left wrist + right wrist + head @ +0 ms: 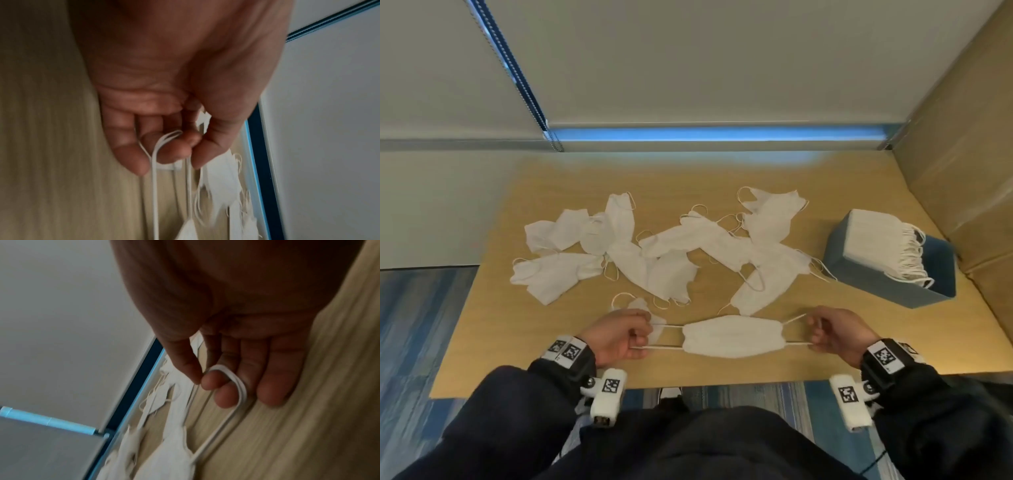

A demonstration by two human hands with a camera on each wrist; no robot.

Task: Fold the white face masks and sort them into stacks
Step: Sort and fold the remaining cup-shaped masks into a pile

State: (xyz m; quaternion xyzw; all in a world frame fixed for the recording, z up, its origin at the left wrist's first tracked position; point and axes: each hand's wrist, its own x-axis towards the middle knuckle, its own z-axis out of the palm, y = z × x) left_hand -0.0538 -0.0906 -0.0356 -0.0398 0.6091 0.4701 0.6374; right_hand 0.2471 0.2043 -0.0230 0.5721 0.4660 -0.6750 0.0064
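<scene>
A folded white face mask (732, 336) hangs stretched between my two hands just above the table's near edge. My left hand (635, 337) has its fingers hooked through the left ear loops (156, 155). My right hand (816, 334) has its fingers curled through the right ear loops (236, 382). The loops are pulled taut. Several loose unfolded masks (674, 250) lie scattered across the middle of the wooden table (808, 363). One small mask (640, 305) lies partly under my left hand.
A blue box (859, 274) at the right holds a stack of folded masks (876, 236) with loops hanging out. A cardboard wall (962, 171) stands along the right side. Roller blinds (688, 68) hang behind the table. Carpet lies to the left.
</scene>
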